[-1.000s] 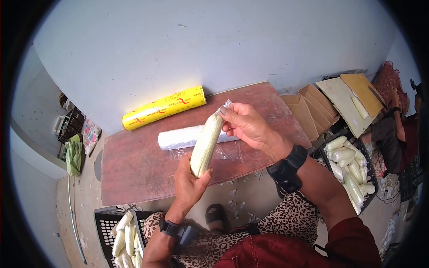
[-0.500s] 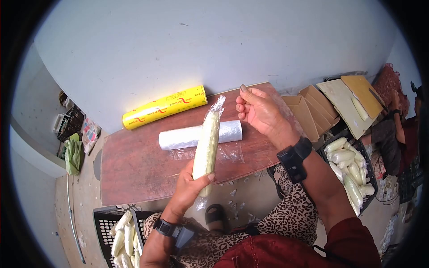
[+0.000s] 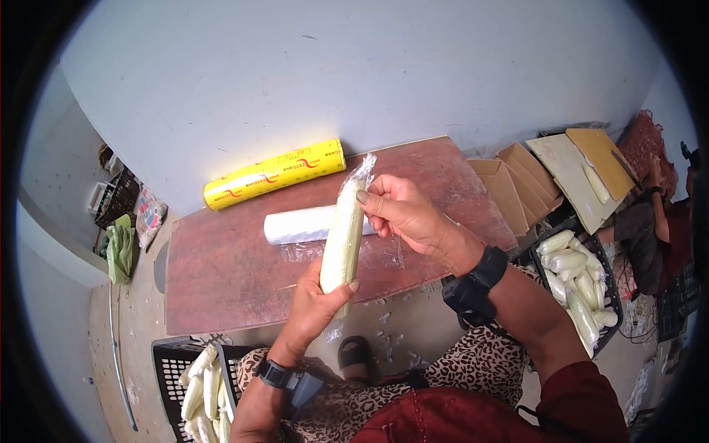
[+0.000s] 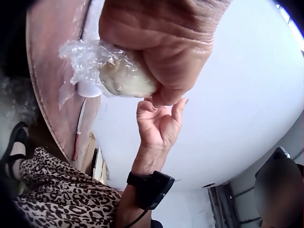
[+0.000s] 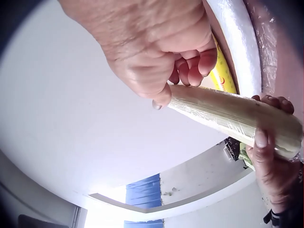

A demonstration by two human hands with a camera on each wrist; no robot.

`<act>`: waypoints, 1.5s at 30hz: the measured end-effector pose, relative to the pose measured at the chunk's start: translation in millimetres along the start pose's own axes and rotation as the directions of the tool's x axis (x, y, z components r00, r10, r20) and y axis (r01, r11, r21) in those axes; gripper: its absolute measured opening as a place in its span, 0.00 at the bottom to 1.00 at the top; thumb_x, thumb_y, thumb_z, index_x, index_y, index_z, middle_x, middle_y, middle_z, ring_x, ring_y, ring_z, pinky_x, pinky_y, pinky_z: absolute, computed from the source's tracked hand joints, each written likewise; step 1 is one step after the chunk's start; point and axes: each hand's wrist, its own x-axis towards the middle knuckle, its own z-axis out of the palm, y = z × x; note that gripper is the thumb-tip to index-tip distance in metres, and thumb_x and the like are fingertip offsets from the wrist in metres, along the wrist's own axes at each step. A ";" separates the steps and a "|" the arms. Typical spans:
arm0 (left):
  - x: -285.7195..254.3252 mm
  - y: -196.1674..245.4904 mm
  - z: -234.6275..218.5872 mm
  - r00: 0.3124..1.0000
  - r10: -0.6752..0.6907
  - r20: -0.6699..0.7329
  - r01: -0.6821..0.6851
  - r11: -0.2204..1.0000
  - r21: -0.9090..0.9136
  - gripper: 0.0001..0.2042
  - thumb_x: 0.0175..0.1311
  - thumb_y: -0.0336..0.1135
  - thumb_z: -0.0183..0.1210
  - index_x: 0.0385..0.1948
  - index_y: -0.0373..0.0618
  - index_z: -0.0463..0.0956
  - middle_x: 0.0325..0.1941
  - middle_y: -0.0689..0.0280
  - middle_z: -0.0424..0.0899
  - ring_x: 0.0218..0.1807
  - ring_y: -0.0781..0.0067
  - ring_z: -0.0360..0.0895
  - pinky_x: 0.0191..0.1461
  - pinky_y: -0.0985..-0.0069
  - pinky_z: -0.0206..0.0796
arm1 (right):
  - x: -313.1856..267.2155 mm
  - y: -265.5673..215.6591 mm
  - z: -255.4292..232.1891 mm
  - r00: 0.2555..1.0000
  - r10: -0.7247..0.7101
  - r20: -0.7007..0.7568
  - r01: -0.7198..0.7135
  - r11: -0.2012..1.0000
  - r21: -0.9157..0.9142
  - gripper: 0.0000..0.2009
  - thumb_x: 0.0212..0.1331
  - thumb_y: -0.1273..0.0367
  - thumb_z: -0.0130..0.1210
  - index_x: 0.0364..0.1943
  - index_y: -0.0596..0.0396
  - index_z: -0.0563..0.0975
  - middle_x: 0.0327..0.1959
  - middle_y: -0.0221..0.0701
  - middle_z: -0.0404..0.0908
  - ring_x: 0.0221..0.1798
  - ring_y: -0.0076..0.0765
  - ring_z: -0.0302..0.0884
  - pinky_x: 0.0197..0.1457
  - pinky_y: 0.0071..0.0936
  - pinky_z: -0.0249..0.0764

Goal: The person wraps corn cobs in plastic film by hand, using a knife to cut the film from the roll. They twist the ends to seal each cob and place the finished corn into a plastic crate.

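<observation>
A pale green, long vegetable in clear film stands slanted above the table, film bunched at its upper tip and loose at its lower end. My left hand grips it near the lower end, thumb across the front. Near the upper end, my right hand has thumb and curled fingers against its side; in the right wrist view the right hand touches the narrow end of the vegetable. The left wrist view shows crumpled film sticking out past the left hand.
On the table lie a white film roll and, behind it, a yellow roll by the wall. Crates of pale vegetables stand lower left and right. Cardboard stands right of the table; another person sits far right.
Half a second ago my right hand was off the vegetable, up and to the right; now it is back against its upper part. The left hand keeps its grip.
</observation>
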 end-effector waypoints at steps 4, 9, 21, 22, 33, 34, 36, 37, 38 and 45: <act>1.4 -4.9 0.8 0.998 0.032 -0.044 -0.029 0.997 0.068 0.19 0.55 0.32 0.65 0.46 0.36 0.71 0.38 0.69 0.76 0.37 0.82 0.71 0.40 0.81 0.66 | 0.8 3.1 1.6 0.999 -0.025 -0.047 0.025 1.000 -0.012 0.10 0.64 0.65 0.58 0.34 0.57 0.73 0.24 0.24 0.73 0.23 0.14 0.67 0.21 0.14 0.65; 1.4 -2.6 2.2 0.995 0.067 -0.076 -0.055 0.988 0.147 0.19 0.54 0.32 0.66 0.46 0.35 0.71 0.37 0.68 0.76 0.37 0.81 0.71 0.40 0.80 0.67 | -2.0 2.0 6.1 0.998 0.004 -0.057 -0.005 1.000 -0.020 0.09 0.65 0.67 0.56 0.32 0.57 0.73 0.23 0.25 0.73 0.22 0.15 0.68 0.21 0.15 0.65; 3.1 -6.2 -4.9 0.997 -0.015 0.073 0.023 0.994 -0.109 0.17 0.56 0.34 0.64 0.46 0.39 0.72 0.35 0.65 0.80 0.38 0.74 0.78 0.43 0.76 0.71 | 3.0 8.3 0.8 0.997 0.035 -0.067 -0.028 0.994 0.108 0.09 0.67 0.66 0.52 0.33 0.56 0.71 0.27 0.27 0.74 0.26 0.18 0.69 0.26 0.17 0.69; 1.7 -3.6 -4.6 0.996 -0.010 0.086 0.020 0.993 -0.118 0.17 0.56 0.34 0.64 0.45 0.40 0.72 0.35 0.65 0.80 0.38 0.74 0.78 0.43 0.76 0.71 | 3.7 8.4 -0.8 0.996 0.041 -0.084 -0.031 0.993 0.111 0.09 0.67 0.66 0.52 0.33 0.56 0.71 0.27 0.28 0.74 0.26 0.18 0.69 0.27 0.17 0.69; 0.9 -4.3 0.0 0.999 -0.017 0.028 0.018 1.000 -0.014 0.16 0.56 0.31 0.64 0.45 0.38 0.72 0.36 0.73 0.75 0.36 0.85 0.70 0.40 0.83 0.65 | 0.7 -2.3 -0.3 0.991 -0.081 -0.106 0.094 0.988 0.122 0.10 0.67 0.64 0.52 0.33 0.56 0.72 0.25 0.25 0.73 0.26 0.16 0.68 0.26 0.16 0.66; 0.9 -4.6 -0.2 0.999 -0.017 0.030 0.017 1.000 -0.003 0.17 0.56 0.31 0.64 0.45 0.38 0.72 0.36 0.73 0.75 0.36 0.85 0.70 0.40 0.83 0.65 | 2.3 0.8 -1.6 0.990 -0.103 -0.092 0.111 0.990 0.085 0.10 0.67 0.64 0.52 0.32 0.56 0.72 0.25 0.25 0.73 0.26 0.16 0.68 0.26 0.15 0.66; 0.9 -4.8 -0.3 0.999 -0.018 0.032 0.018 1.000 -0.002 0.17 0.56 0.31 0.64 0.45 0.38 0.72 0.37 0.73 0.75 0.37 0.85 0.69 0.40 0.83 0.65 | 2.1 1.4 -1.3 0.985 -0.113 -0.132 0.124 0.989 0.082 0.09 0.68 0.65 0.51 0.32 0.56 0.72 0.24 0.24 0.73 0.26 0.15 0.67 0.26 0.15 0.66; 1.0 -4.7 -0.2 0.999 -0.018 0.034 0.019 1.000 -0.012 0.17 0.56 0.31 0.64 0.45 0.38 0.72 0.37 0.73 0.75 0.37 0.85 0.69 0.40 0.83 0.65 | 1.9 0.5 0.0 0.981 -0.117 -0.152 0.131 0.988 0.081 0.09 0.68 0.66 0.50 0.31 0.55 0.72 0.24 0.24 0.73 0.25 0.15 0.67 0.27 0.15 0.66; 1.2 -4.6 -0.1 0.999 -0.019 0.036 0.020 1.000 -0.022 0.17 0.56 0.32 0.64 0.45 0.38 0.72 0.37 0.73 0.75 0.37 0.85 0.69 0.41 0.83 0.64 | 2.7 1.2 0.0 0.980 -0.129 -0.152 0.142 0.987 0.078 0.09 0.68 0.66 0.50 0.32 0.55 0.72 0.24 0.24 0.73 0.26 0.15 0.67 0.27 0.15 0.66; 2.8 -4.8 0.4 0.997 -0.027 0.071 0.032 0.997 -0.069 0.17 0.56 0.32 0.64 0.46 0.39 0.72 0.37 0.70 0.77 0.37 0.81 0.73 0.42 0.81 0.67 | 7.5 0.7 -3.6 0.975 -0.132 -0.181 0.143 0.989 0.048 0.08 0.69 0.67 0.48 0.33 0.54 0.72 0.26 0.24 0.74 0.27 0.16 0.68 0.28 0.16 0.66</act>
